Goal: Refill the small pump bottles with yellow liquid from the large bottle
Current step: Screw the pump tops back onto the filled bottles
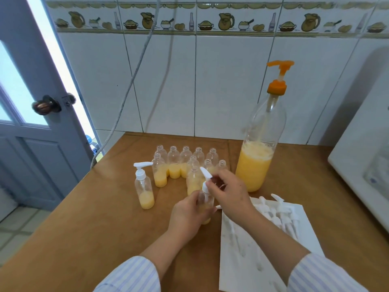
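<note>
Hands meet over one small pump bottle (207, 202) standing near the middle of a wooden desk (105, 218). The left hand (187, 216) wraps around the bottle's body and steadies it, while the fingers of the right hand (228, 191) pinch the white pump cap (205, 182) at the neck, its spout pointing up and away. A little yellow liquid shows at the bottle's base below the left hand. The step appears to be fitting the pump cap onto an already filled bottle, probably by twisting it on; whether the thread has caught cannot be told. Just to the left stands a finished bottle (144, 186) with its white pump on and yellow liquid in its lower part. Behind the hands, a cluster of open bottles (181, 163) without caps holds yellow liquid in their lower parts. To the right of the cluster stands the large bottle (260, 144), clear plastic, about a third full of yellow liquid, topped by an orange pump (279, 76). Near the right forearm, a white sheet (248, 253) lies on the desk with several loose white pump caps (280, 211) on it. A white tiled wall rises behind, and a blue door (31, 123) stands at the left. The next move likely calls for tightening this cap, setting the bottle aside, then taking another pump from the sheet.
</note>
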